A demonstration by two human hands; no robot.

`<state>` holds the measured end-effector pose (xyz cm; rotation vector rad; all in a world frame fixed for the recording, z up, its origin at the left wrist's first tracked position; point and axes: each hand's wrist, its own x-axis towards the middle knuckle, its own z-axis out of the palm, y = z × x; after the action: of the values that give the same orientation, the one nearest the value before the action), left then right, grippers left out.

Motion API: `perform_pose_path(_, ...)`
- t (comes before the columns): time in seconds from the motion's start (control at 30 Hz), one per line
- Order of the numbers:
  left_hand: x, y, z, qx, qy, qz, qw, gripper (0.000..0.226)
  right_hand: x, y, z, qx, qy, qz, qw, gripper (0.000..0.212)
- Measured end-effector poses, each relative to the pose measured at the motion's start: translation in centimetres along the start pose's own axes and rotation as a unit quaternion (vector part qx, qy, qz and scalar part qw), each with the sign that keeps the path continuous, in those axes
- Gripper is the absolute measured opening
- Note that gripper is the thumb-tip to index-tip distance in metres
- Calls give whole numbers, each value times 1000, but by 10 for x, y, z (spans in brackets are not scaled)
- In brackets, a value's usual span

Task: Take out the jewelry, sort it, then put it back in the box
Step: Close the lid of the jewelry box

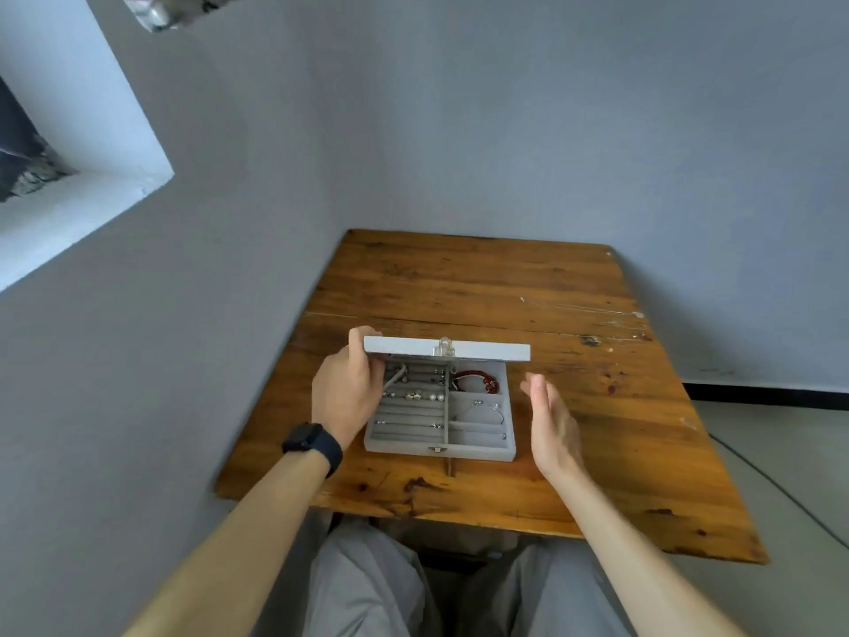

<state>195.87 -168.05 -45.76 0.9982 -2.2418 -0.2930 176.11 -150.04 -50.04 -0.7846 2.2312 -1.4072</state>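
Wooden table (505,278). Left hand (344,388) grips half-raised lid (482,350) at left end; right hand (551,420) open, fingers straight, beside box (478,451). Best: steady box, tip lid fully back.

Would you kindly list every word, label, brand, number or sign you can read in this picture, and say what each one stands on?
None: no readable text shows anywhere in the head view.
The lid of the jewelry box: plain, with only a metal clasp; no lettering visible.
The watch on the left wrist: face dark, nothing displayed.
The table: bare wood, no writing.
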Motion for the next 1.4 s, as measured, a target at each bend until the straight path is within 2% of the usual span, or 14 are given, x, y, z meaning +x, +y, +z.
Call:
perform_pose_path(0.13, -23, 0, -1, 28, 5, 18, 999, 37, -15, -19, 7, 54, 3, 8, 999, 88)
perform_pose_path(0.23, -40, -3, 0, 50, -17, 29, 998, 48, -31, -29, 9, 74, 14, -6, 997, 75)
perform_pose_path(0.37, -60, -23, 0, 106, -91, 100, 985, 69, -41, -20, 9, 64, 42, 25, 997, 53)
perform_pose_path(0.53, -62, -26, -7, 155, -174, 137, 963, 59, -51, -6, 7, 24, 29, 9, 999, 51)
perform_pose_path(0.73, -52, -9, -26, 234, -248, 160, 926, 75, -53, -7, 12, 23, 44, 15, 999, 51)
perform_pose_path(0.83, -50, -5, -34, 232, -291, 151, 916, 73, -58, -3, 18, 11, 69, -11, 998, 44)
perform_pose_path(0.9, -54, 0, -35, 190, -302, 112, 928, 67, -62, 0, 22, 12, 72, -6, 997, 45)
perform_pose_path(1.0, -61, 8, -24, 87, -281, 18, 956, 58, -63, 2, 25, 1, 71, -7, 997, 47)
perform_pose_path(1.1, -71, 15, -1, 22, -223, -49, 973, 54, -62, 5, 23, -6, 62, -17, 998, 47)
perform_pose_path(1.3, -90, 14, 31, 35, -122, -46, 991, 60, -63, 5, 24, -38, 43, -19, 998, 51)
perform_pose_path(1.4, -90, 11, 37, 54, -99, -32, 993, 60, -70, 3, 31, -80, 20, -27, 996, 77)
